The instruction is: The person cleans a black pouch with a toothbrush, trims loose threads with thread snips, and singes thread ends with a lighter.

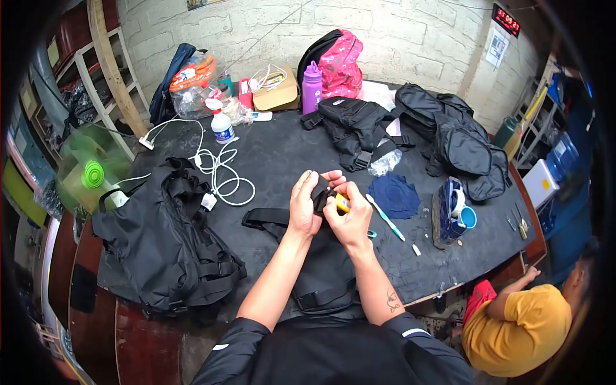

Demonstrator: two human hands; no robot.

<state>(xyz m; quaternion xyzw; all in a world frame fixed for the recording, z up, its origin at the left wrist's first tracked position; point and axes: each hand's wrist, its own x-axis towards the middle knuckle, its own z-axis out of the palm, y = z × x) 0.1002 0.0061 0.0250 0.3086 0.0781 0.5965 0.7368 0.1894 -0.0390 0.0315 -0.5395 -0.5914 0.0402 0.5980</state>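
Over the middle of the table, my left hand (304, 206) is closed around a piece of black strap (321, 194). My right hand (347, 215) meets it, with fingers pinched on a small yellow tool (342, 203) whose kind I cannot make out. The tool's end touches or sits very near the black strap; fingers hide the contact. Beneath my forearms lies a black bag (328, 273) with a strap reaching left. Right of my right hand are a white and teal toothbrush (386, 217) and a dark blue cloth (399, 192).
Black bags lie at left (163, 244) and back right (452, 138). A spray bottle (221, 122), purple bottle (312, 86), pink backpack (341, 64) and white cable (224, 176) are on the table (276, 154). A container (448, 215) stands right. A person in yellow (520, 327) sits lower right.
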